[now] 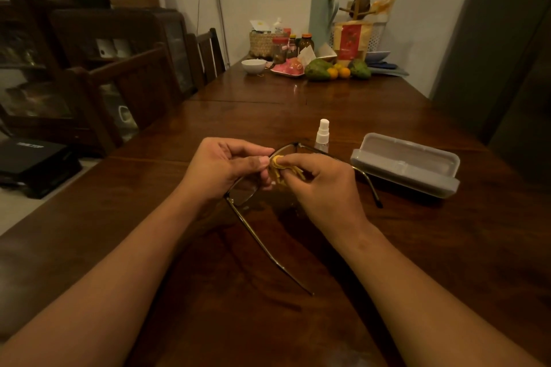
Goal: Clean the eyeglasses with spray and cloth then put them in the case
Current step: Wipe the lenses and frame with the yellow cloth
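Observation:
Thin-framed eyeglasses (242, 191) hang above the dark wooden table (417, 247), temples unfolded and pointing toward me. My left hand (222, 168) pinches the frame near its middle. My right hand (323, 185) pinches a small yellow cloth (275, 164) against one lens, which the fingers mostly hide. A small clear spray bottle (323, 135) with a white cap stands upright just beyond the hands. To the right lies a grey eyeglass case (405, 164), its lid open.
Wooden chairs (131, 92) line the table's left side. At the far end stand a white bowl (253, 65), jars, a basket, fruit (337, 70) and a pink plate. A dark wall or door (512, 68) rises on the right.

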